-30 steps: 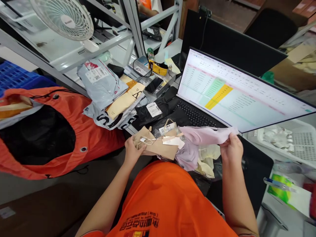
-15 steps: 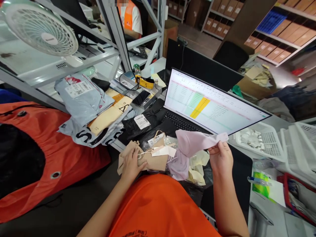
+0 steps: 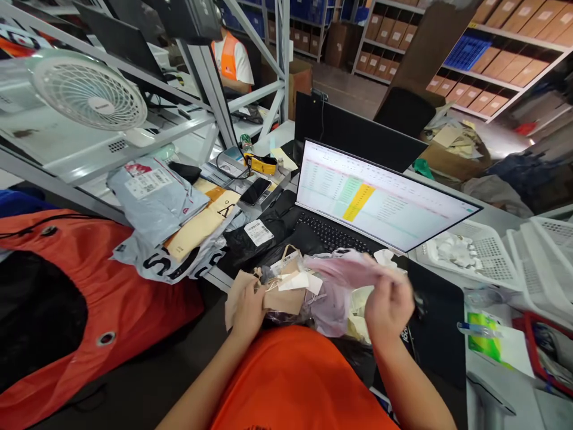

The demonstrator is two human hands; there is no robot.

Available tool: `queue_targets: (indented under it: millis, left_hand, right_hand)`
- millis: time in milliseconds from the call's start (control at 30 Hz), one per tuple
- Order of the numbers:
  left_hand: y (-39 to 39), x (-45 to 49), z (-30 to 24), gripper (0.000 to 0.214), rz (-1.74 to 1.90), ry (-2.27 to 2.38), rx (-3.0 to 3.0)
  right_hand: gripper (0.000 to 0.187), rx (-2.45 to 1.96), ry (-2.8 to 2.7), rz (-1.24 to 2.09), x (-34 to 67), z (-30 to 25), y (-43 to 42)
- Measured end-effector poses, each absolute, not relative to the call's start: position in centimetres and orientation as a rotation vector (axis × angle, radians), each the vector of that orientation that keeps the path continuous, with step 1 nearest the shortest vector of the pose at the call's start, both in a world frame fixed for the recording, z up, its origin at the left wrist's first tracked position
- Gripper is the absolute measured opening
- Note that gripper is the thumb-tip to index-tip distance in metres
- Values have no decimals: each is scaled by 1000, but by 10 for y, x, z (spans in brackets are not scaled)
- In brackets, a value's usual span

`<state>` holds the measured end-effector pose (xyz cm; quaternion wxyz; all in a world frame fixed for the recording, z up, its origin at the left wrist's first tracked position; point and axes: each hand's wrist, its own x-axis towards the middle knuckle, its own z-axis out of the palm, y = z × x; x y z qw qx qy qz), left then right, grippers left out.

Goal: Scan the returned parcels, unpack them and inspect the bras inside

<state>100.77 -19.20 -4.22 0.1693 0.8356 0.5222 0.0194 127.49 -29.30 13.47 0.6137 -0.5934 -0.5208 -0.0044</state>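
My right hand (image 3: 389,306) is closed on one end of a pale pink garment (image 3: 347,270), raised above the pile and blurred by motion. A lilac cloth (image 3: 331,310) hangs below it, and I cannot tell whether the two are one piece. My left hand (image 3: 249,312) has its fingers closed on a beige garment (image 3: 237,289) with thin straps. White paper tags (image 3: 293,280) on strings lie over the beige cloth. Some pale yellow cloth (image 3: 358,325) shows between the lilac cloth and my right hand. Clear plastic lies under the pile.
A laptop (image 3: 380,200) stands open behind the pile. Left are grey mailing bags (image 3: 156,203), a black parcel (image 3: 250,239) and an orange sack (image 3: 129,275). White baskets (image 3: 496,257) and a scanner (image 3: 490,394) are at right. A fan (image 3: 101,104) stands at upper left; a person sits beyond the frame.
My right hand has pulled the pink garment's end slightly down and left, and its fingers are now curled tighter. My left hand stays at the beige garment. The view has shifted a little.
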Motion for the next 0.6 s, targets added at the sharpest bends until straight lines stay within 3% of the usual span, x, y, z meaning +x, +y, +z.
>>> queue_targets:
  millis: [100,167,367,600]
  left_hand:
    - [-188,1010,-40,47,214,1562,2288]
    - [-188,1010,-41,47,310,1607,2227]
    - [-194,1005,-47,47,464,1592,2131]
    - [-195,998,-44,45,480,1541,2095]
  right_hand:
    - [37,-1172,-2124,-119,1267,94,-305]
    - [35,-1042,-2441,-164,1273,52,-316]
    - [27,-1483,-2506,63,1306,-43,-357]
    - [35,-1693,-2374,220,1297,-28,-360]
